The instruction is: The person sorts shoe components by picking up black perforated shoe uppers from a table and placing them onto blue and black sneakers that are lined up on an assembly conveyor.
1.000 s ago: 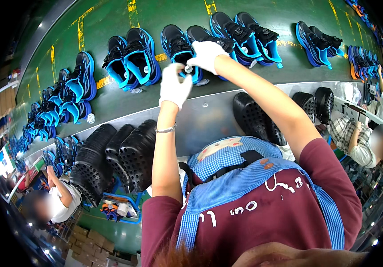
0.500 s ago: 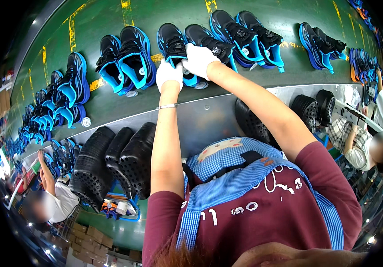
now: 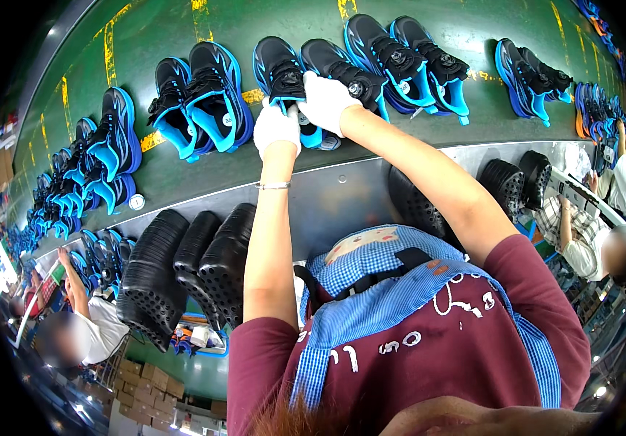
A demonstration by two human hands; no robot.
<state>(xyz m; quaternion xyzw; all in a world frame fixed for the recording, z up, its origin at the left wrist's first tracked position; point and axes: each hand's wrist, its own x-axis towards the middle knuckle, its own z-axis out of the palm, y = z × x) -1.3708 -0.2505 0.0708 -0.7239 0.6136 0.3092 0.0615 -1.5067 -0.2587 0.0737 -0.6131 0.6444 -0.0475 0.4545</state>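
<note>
Both my hands wear white gloves and work close together at one black and blue sneaker [image 3: 277, 67] standing toe-away on the green bench. My left hand [image 3: 277, 129] is closed on its heel collar, fingertips partly hidden. My right hand [image 3: 327, 103] is bent over the same shoe's opening and tongue, its fingers curled down and partly out of sight. Close on the right, the matching sneaker [image 3: 327, 59] has a round dial at its tongue, beside my right hand. A pale round insole mark shows inside, between my hands.
More sneaker pairs stand left [image 3: 215, 98] and right [image 3: 386, 58] on the green work surface [image 3: 291, 18] with yellow lines. Black perforated clogs [image 3: 153, 265] hang along the metal edge [image 3: 342, 200] nearer me. Co-workers sit at the left [image 3: 98, 330] and right [image 3: 582, 251].
My hands stay at the same sneaker, with the left hand shifted slightly. The neighbouring pairs appear a little farther outward in the view.
</note>
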